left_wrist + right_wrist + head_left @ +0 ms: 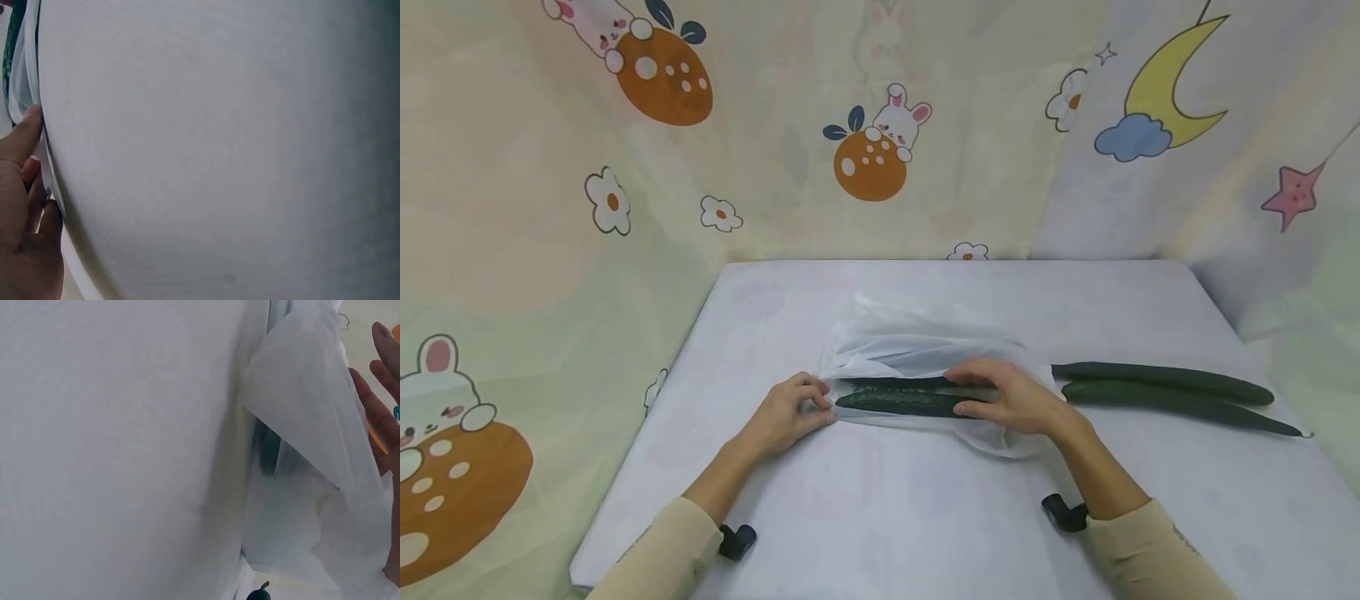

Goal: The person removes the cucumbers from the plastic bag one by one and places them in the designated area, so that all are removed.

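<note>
Two dark green cucumbers (898, 403) lie side by side in a thin white plastic bag (917, 354) at mid-table, showing through its opening. At the bag's left end my left hand (792, 410) pinches the plastic beside the cucumber tips. My right hand (1011, 400) reaches over from the right, holding the two cucumbers between thumb and fingers. In the right wrist view, a loose flap of the bag (306, 381) hangs beside the fingers (375, 406). The left wrist view catches the thumb and fingers at the bag's edge.
Two more long cucumbers (1165, 382) extend rightward past the bag toward the table's right edge. A pale cloth covers the table (880, 517). Behind it stands a patterned fabric backdrop (775, 150). Small black devices (737, 542) sit at both wrists.
</note>
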Action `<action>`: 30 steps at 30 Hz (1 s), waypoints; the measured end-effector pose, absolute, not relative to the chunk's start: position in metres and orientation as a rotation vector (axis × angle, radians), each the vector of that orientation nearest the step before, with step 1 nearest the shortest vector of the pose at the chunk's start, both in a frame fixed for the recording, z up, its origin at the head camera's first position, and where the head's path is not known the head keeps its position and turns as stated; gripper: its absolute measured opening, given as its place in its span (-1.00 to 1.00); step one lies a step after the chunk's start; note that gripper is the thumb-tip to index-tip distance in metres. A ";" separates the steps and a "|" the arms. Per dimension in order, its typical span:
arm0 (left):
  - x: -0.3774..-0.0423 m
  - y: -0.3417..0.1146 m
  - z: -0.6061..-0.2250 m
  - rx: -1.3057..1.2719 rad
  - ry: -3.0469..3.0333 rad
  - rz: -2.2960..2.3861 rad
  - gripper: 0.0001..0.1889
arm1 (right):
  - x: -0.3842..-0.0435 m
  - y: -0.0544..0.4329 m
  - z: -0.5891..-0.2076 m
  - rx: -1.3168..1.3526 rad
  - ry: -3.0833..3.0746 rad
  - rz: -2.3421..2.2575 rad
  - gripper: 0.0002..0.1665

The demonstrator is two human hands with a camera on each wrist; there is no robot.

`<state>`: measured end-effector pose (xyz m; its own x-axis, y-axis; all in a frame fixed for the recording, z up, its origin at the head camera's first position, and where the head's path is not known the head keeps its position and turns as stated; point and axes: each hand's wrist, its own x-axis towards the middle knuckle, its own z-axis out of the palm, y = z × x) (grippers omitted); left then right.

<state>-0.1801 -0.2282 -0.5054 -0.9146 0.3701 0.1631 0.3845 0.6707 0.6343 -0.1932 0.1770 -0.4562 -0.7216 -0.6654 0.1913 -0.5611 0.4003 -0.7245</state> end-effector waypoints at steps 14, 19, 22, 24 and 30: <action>-0.181 -0.228 -0.499 -0.704 -2.872 -1.037 -0.81 | -0.197 0.179 -0.466 -1.033 2.441 -1.265 -0.43; -0.181 -0.229 -0.497 -0.705 -2.898 -1.042 -0.81 | -0.197 0.178 -0.468 -1.015 2.455 -1.222 -0.45; -0.180 -0.230 -0.497 -0.702 -2.910 -1.040 -0.81 | -0.198 0.178 -0.470 -1.012 2.453 -1.215 -0.46; -0.180 -0.230 -0.497 -0.701 -2.919 -1.034 -0.81 | -0.198 0.177 -0.471 -1.012 2.449 -1.214 -0.45; -0.187 -0.231 -0.498 -0.748 -2.909 -1.011 -0.80 | -0.198 0.178 -0.472 -0.971 2.486 -1.147 -0.43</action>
